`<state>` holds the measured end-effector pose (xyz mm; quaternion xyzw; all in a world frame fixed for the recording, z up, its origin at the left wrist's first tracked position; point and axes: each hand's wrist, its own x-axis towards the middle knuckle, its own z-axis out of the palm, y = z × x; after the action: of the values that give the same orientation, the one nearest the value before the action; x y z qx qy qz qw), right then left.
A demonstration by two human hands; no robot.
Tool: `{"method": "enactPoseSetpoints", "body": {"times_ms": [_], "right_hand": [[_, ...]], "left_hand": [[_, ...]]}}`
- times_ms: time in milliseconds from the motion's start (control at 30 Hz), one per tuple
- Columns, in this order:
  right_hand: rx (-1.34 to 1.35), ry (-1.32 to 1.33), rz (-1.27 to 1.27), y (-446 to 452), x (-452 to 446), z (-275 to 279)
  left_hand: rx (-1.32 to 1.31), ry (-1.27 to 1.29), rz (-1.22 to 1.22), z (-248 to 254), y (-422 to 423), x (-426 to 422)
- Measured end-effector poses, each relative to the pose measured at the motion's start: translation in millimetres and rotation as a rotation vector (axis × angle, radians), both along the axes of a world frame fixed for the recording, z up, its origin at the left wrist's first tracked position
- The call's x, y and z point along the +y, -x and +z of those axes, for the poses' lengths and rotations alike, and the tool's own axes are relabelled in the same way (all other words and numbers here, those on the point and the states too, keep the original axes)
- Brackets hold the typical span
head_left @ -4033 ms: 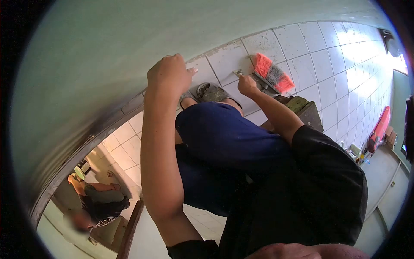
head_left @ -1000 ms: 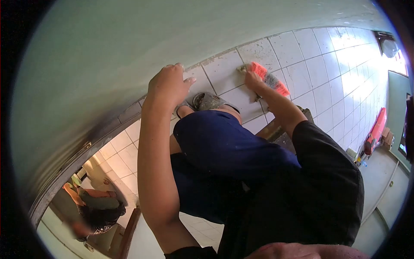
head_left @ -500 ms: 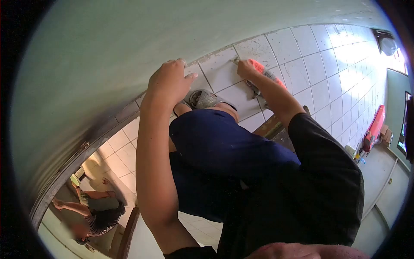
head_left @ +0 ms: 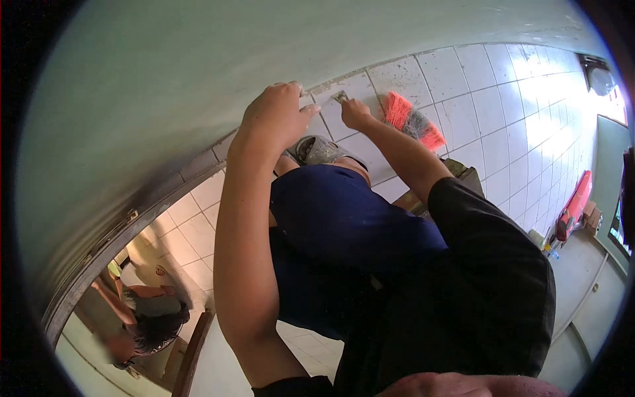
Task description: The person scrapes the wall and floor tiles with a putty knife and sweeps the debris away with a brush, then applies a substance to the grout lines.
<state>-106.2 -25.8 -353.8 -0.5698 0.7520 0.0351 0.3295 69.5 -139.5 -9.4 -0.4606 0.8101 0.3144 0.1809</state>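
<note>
My right hand point(head_left: 358, 114) is closed round a small scraper point(head_left: 340, 97), its flat end pointing left over the white floor tiles point(head_left: 357, 85) near the foot of the wall. Its handle is hidden in my fist. My left hand point(head_left: 276, 114) is beside the green wall point(head_left: 198, 73), thumb apart from the curled fingers, with whitish smears on the tips. I see nothing in it; whether it touches the wall I cannot tell. An orange and grey mesh cloth point(head_left: 415, 122) lies on the tiles right of my right hand.
My sandalled foot point(head_left: 316, 150) is just below my hands. A wooden piece point(head_left: 463, 173) sits by my right arm. At lower left, through a doorway, another person point(head_left: 155, 324) bends down. A red object point(head_left: 577, 198) is at far right.
My right hand has moved left with the scraper, away from the orange and grey mesh cloth, which now shows more fully. My view has shifted slightly; the other person's arm has moved.
</note>
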Motion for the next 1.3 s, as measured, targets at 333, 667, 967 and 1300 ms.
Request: {"method": "enactPoseSetpoints", "body": {"times_ms": [333, 667, 967, 1300], "right_hand": [[-0.035, -0.044, -0.009, -18.9, 0.9, 9.6], [-0.052, -0.124, 0.027, -16.9, 26.4, 23.0], [0.009, -0.069, 0.000, -20.6, -32.0, -4.1], [-0.049, 0.038, -0.056, -46.9, -13.0, 10.2]], "left_hand": [[0.051, 0.009, 0.015, -2.2, -1.8, 1.8], [-0.055, 0.020, -0.013, -1.9, -15.1, -4.7], [-0.039, 0.019, -0.013, 1.3, -22.3, -7.5], [-0.089, 0.011, 0.002, 8.4, -22.6, -7.8]]}}
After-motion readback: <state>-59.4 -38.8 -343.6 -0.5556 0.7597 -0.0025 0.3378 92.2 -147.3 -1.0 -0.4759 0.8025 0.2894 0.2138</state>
